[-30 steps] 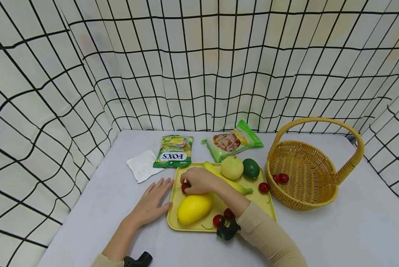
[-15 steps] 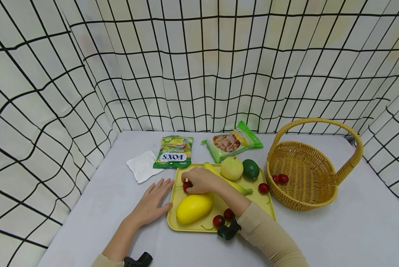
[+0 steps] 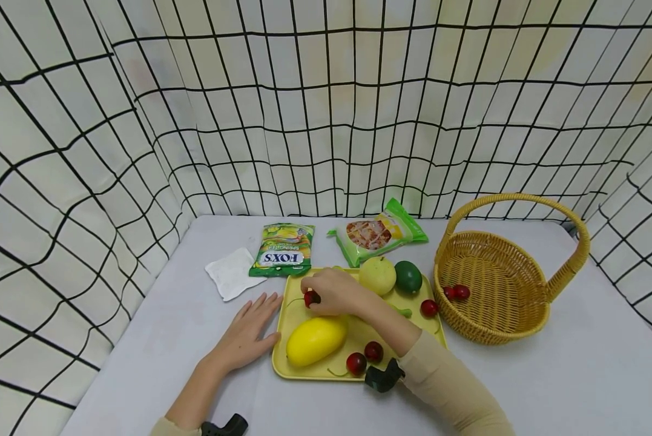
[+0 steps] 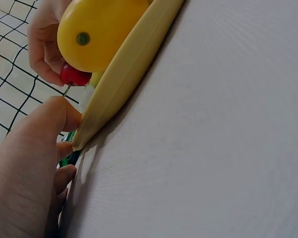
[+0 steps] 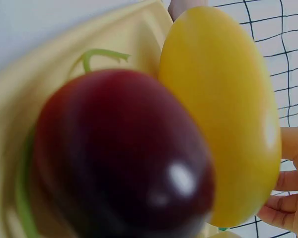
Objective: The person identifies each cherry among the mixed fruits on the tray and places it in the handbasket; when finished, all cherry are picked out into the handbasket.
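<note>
My right hand (image 3: 333,293) pinches a red cherry (image 3: 312,297) with a green stem, over the left part of the yellow tray (image 3: 282,369). In the left wrist view, that cherry (image 4: 74,75) shows beside a yellow mango-like fruit (image 4: 102,37). My left hand (image 3: 246,333) lies spread on the table, its thumb at the tray's left rim. Two dark red cherries (image 3: 356,363) sit near the front rim, another cherry (image 3: 428,308) at the right. A round yellow-green fruit (image 3: 377,275) and a dark green fruit (image 3: 408,277) stand at the back. My right arm mostly hides a banana (image 3: 405,312).
A wicker basket (image 3: 494,330) with a tall handle stands right of the tray, two cherries (image 3: 461,292) inside. Behind the tray lie a green Fox's candy bag (image 3: 283,249) and a green snack packet (image 3: 377,233). A white packet (image 3: 233,274) is at the left. Black netting surrounds the table.
My right hand has shifted slightly right with the cherry, and its forearm now covers more of the banana. My left hand stays put.
</note>
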`<action>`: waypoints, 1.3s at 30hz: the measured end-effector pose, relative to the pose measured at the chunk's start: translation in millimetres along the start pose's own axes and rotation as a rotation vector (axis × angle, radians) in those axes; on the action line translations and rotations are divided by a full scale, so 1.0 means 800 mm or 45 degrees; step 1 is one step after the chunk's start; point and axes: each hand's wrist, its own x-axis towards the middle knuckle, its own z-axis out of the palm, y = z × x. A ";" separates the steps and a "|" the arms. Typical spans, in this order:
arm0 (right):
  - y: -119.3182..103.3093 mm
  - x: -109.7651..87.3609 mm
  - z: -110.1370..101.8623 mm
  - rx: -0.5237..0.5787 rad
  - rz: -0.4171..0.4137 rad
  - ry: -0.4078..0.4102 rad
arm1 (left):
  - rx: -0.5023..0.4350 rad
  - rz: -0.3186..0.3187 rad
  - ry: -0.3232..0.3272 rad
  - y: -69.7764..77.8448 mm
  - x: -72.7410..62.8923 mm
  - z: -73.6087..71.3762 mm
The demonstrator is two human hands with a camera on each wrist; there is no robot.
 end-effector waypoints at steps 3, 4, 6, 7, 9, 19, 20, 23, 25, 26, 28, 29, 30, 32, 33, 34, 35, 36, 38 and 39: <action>0.000 -0.005 -0.003 0.010 -0.015 0.043 | -0.004 0.000 0.000 0.000 0.000 0.000; 0.000 -0.007 -0.005 0.014 -0.021 0.051 | -0.006 -0.001 -0.002 0.001 -0.001 0.000; -0.001 -0.012 -0.008 0.006 -0.033 0.067 | -0.009 -0.004 -0.006 0.001 -0.001 0.000; -0.001 -0.014 -0.009 0.000 -0.040 0.078 | -0.007 -0.004 -0.007 0.001 -0.001 0.000; -0.002 -0.020 -0.011 -0.020 -0.054 0.103 | -0.007 -0.005 -0.008 0.001 -0.001 0.000; 0.001 -0.048 -0.022 -0.012 -0.042 0.181 | 0.004 0.003 -0.001 0.002 0.000 0.000; 0.001 -0.051 -0.023 -0.014 -0.042 0.190 | 0.006 0.002 0.002 0.002 0.000 0.000; 0.003 -0.060 -0.028 -0.035 -0.051 0.215 | 0.008 0.002 0.005 0.002 0.000 0.001; 0.005 -0.065 -0.029 -0.049 -0.060 0.229 | 0.008 0.003 0.005 0.002 0.000 0.001; 0.007 -0.068 -0.029 -0.055 -0.063 0.235 | 0.007 0.003 0.006 0.002 0.001 0.001; 0.010 -0.073 -0.029 -0.055 -0.069 0.249 | 0.004 0.003 0.005 0.002 0.000 0.000; 0.011 -0.075 -0.028 -0.056 -0.068 0.257 | 0.004 0.003 0.006 0.002 0.000 0.000; 0.013 -0.078 -0.028 -0.055 -0.067 0.267 | 0.006 0.004 0.006 0.001 0.000 0.000; 0.016 -0.083 -0.025 -0.060 -0.066 0.281 | 0.005 0.003 0.007 0.001 0.001 0.001; 0.018 -0.085 -0.025 -0.056 -0.063 0.287 | 0.005 0.002 0.006 0.001 0.001 0.000; 0.019 -0.088 -0.024 -0.057 -0.058 0.291 | 0.000 0.001 0.006 0.001 0.001 0.000; 0.020 -0.091 -0.023 -0.055 -0.052 0.295 | 0.002 0.000 0.007 0.001 0.001 0.000; 0.022 -0.094 -0.023 -0.055 -0.045 0.296 | 0.003 0.000 0.007 0.001 0.001 0.000; 0.024 -0.100 -0.022 -0.053 -0.025 0.303 | 0.003 -0.002 0.005 0.001 0.000 0.000; 0.025 -0.103 -0.023 -0.046 -0.014 0.307 | 0.004 -0.002 0.006 0.001 0.000 0.000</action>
